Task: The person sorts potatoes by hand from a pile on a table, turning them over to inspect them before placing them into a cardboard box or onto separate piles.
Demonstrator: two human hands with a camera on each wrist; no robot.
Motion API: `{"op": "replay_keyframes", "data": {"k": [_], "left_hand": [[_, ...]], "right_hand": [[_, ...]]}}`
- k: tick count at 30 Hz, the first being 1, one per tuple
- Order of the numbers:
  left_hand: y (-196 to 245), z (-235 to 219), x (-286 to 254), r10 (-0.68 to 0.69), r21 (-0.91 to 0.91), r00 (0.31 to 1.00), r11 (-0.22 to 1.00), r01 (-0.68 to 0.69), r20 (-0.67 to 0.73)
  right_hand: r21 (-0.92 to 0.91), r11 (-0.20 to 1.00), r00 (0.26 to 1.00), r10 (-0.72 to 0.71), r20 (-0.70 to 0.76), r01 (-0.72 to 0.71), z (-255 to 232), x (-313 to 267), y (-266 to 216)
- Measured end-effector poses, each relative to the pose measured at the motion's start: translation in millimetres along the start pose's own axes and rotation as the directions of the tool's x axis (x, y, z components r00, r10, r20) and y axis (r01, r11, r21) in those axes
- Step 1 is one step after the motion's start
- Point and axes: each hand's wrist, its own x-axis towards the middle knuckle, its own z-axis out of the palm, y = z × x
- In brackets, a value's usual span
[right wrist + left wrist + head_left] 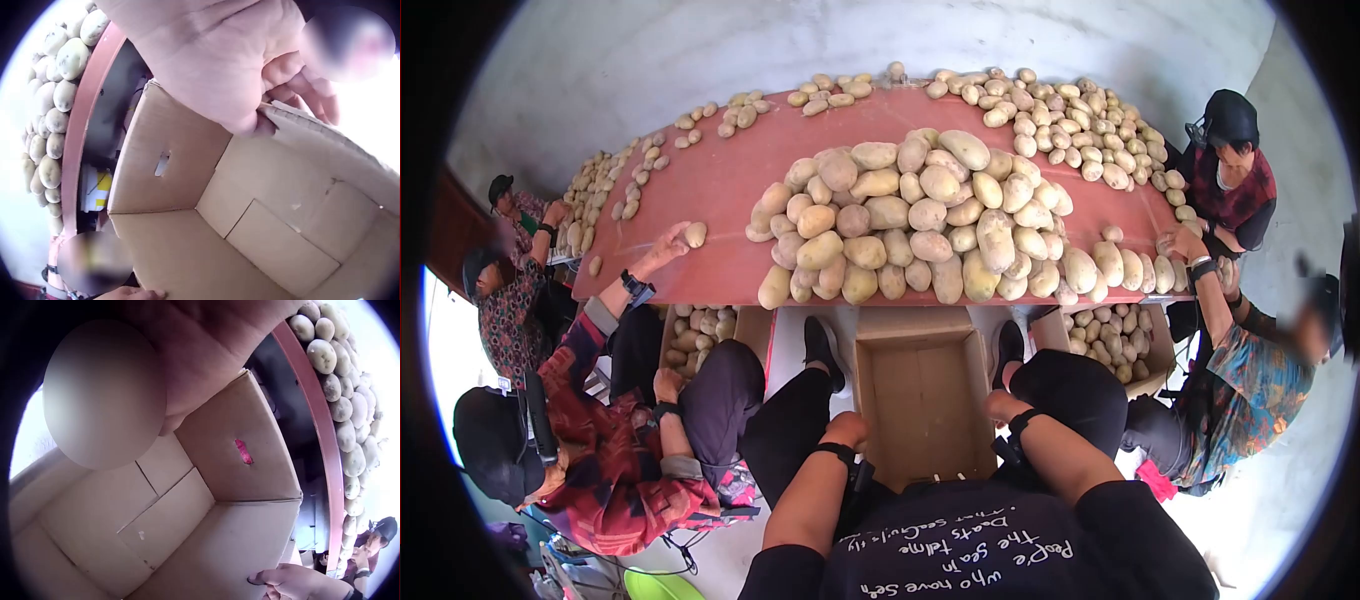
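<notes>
A cardboard box (922, 400) with bare inner walls stands between my legs, below the table edge. My left hand (847, 430) holds its left wall near the top; a blurred patch covers part of that hand in the left wrist view. On the opposite side, my right hand (1003, 405) grips the other wall. The right wrist view shows the thumb (265, 125) on the inside and the fingers curled over the outside of the rim. The box's far wall has a cut-out handle slot (162, 164).
A large potato heap (920, 215) covers the near middle of the red table (700, 250). Potato-filled boxes stand left (745, 335) and right (1155, 350) of mine. A person in a red patterned top (600, 470) sits close at left, another in a blue patterned top (1260, 390) at right.
</notes>
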Motion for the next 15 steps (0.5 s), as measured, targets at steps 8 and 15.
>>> {"op": "replay_keyframes", "data": {"k": [8,15], "left_hand": [[17,-18,-2,-0.144,-0.643,0.989,0.761,0.084,-0.042],[15,-11,8,-0.234,-0.685,0.951,0.661,0.307,0.201]], "right_hand": [[-0.030,0.993,0.946,-0.122,-0.301,0.118,-35,58,-14],[-0.141,0.983,0.862,-0.168,-0.478,0.114,-44,110,-30]]}}
